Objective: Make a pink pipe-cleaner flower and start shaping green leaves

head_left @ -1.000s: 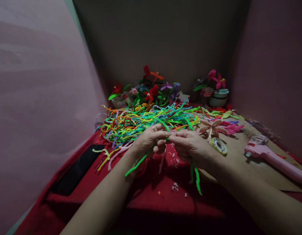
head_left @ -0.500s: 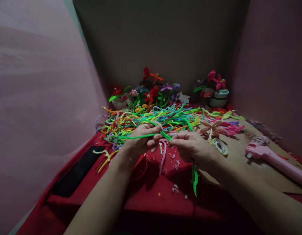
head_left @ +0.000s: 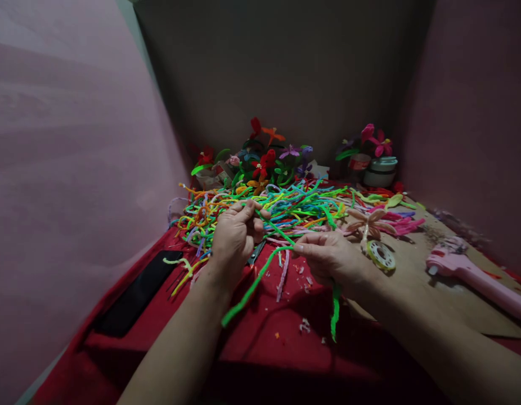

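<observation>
Between my hands stretches a bright green pipe cleaner. My left hand pinches one strand of it between thumb and fingers. With thumb and forefinger, my right hand grips the green strands where they meet. From that grip, one loose green end curves down toward the front left, and another hangs below the right palm. Partly hidden behind my left wrist lies a pair of scissors on the red cloth. A big heap of coloured pipe cleaners spreads just beyond both hands.
A black phone lies at the left. To the right, a brown flower, a tape roll and a pink glue gun rest on cardboard. Finished flowers and a lidded jar stand along the back wall.
My left hand has turned and closed on one green strand, pulling it up and left. The other strand has come free of the left hand and droops downward. My right hand keeps its grip.
</observation>
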`<state>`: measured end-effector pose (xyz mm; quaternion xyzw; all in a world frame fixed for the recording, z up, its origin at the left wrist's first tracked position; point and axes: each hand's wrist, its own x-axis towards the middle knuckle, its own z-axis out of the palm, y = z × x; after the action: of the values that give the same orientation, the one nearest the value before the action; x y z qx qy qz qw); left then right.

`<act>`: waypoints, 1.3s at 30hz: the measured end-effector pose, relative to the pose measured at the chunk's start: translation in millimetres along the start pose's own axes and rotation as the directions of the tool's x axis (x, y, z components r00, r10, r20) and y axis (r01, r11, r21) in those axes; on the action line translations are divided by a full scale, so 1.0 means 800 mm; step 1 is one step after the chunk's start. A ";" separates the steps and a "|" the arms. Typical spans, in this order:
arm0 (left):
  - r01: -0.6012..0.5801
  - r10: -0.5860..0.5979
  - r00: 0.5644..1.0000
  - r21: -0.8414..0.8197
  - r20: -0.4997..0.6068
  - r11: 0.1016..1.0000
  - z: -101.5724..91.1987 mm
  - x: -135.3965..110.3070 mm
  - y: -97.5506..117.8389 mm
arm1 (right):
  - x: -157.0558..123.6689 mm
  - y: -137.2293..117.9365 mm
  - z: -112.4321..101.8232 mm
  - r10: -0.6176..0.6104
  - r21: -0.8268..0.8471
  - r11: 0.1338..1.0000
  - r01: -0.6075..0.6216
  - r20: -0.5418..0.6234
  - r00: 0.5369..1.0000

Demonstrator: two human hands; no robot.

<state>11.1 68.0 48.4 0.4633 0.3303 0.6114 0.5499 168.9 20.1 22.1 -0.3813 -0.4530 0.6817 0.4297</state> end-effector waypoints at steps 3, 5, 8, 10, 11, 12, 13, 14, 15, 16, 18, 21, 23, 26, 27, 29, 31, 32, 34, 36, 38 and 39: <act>-0.114 0.118 0.992 0.087 -0.034 0.990 0.002 -0.002 -0.002 | 0.000 0.002 0.001 0.003 -0.010 1.000 -0.003 0.002 1.000; -0.200 0.210 0.977 0.211 -0.025 0.957 0.001 -0.003 -0.002 | 0.000 0.003 0.000 0.017 -0.013 1.000 -0.017 0.000 1.000; -0.202 0.213 0.977 0.272 -0.013 0.941 -0.004 -0.001 0.001 | -0.001 0.003 -0.003 0.050 0.002 0.999 -0.050 0.003 0.999; -0.165 0.168 0.986 0.201 -0.001 0.966 -0.007 0.001 0.003 | -0.001 0.003 -0.003 0.067 0.018 0.998 -0.067 0.012 0.998; -0.147 0.148 0.989 0.153 0.008 0.977 -0.009 0.002 0.003 | -0.001 0.003 -0.004 0.072 0.025 0.997 -0.072 0.014 0.997; -0.135 0.134 0.991 0.117 0.019 0.984 -0.009 0.003 0.004 | 0.000 0.003 -0.004 0.073 0.031 0.997 -0.074 0.017 0.997; -0.133 0.131 0.991 0.096 0.029 0.986 -0.010 0.004 0.004 | 0.000 0.004 -0.004 0.074 0.034 0.997 -0.074 0.017 0.997; -0.138 0.135 0.990 0.091 0.039 0.986 -0.010 0.003 0.004 | 0.000 0.005 -0.004 0.073 0.036 0.997 -0.074 0.017 0.997; -0.147 0.143 0.988 0.092 0.049 0.985 -0.009 0.003 0.004 | 0.001 0.005 -0.004 0.072 0.035 0.997 -0.073 0.019 0.997; -0.160 0.155 0.986 0.094 0.058 0.983 -0.009 0.002 0.004 | 0.001 0.006 -0.004 0.071 0.034 0.997 -0.071 0.020 0.997; -0.179 0.173 0.982 0.098 0.069 0.979 -0.008 0.001 0.003 | 0.001 0.008 -0.005 0.066 0.026 0.997 -0.067 0.021 0.998; -0.200 0.195 0.980 0.143 0.049 0.969 -0.007 0.000 0.004 | 0.002 0.009 -0.007 0.043 0.031 0.999 -0.043 0.024 0.999; -0.217 0.224 0.975 0.255 0.002 0.942 -0.009 0.001 0.004 | 0.002 0.007 -0.010 0.026 0.044 0.999 -0.027 0.024 0.999; -0.223 0.296 0.954 0.553 -0.046 0.803 -0.018 0.006 0.006 | 0.003 0.002 -0.018 0.028 0.042 0.999 -0.029 0.023 0.999; -0.221 0.319 0.947 0.655 -0.032 0.722 -0.022 0.008 0.006 | 0.003 0.000 -0.021 0.028 0.035 0.999 -0.029 0.021 0.999; -0.238 0.330 0.942 0.811 0.059 0.535 -0.031 0.012 0.007 | 0.004 -0.004 -0.027 0.016 0.028 0.999 -0.017 0.022 1.000; -0.304 0.300 0.932 0.888 0.202 0.344 -0.037 0.015 0.007 | 0.004 -0.009 -0.031 0.001 0.033 0.999 -0.003 0.031 1.000; -0.351 0.270 0.920 0.902 0.282 0.251 -0.039 0.016 0.007 | 0.004 -0.011 -0.033 -0.004 0.038 0.999 0.003 0.034 0.999; -0.437 0.197 0.887 0.897 0.417 0.071 -0.039 0.015 0.004 | 0.003 -0.014 -0.035 -0.010 0.042 0.999 0.009 0.027 1.000; -0.477 0.135 0.865 0.875 0.484 -0.081 -0.036 0.013 0.000 | 0.003 -0.016 -0.035 -0.013 0.040 0.999 0.012 0.011 1.000; -0.471 0.107 0.862 0.861 0.496 -0.192 -0.033 0.010 -0.004 | 0.002 -0.015 -0.035 -0.011 0.031 0.999 0.011 0.018 1.000; -0.460 0.100 0.865 0.855 0.493 -0.238 -0.031 0.008 -0.006 | 0.002 -0.014 -0.035 -0.007 0.026 1.000 0.006 0.028 1.000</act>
<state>-10.0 77.9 36.4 0.8436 0.4869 0.1936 -0.1173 196.6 32.6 24.3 -0.3646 -0.4513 0.6913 0.4306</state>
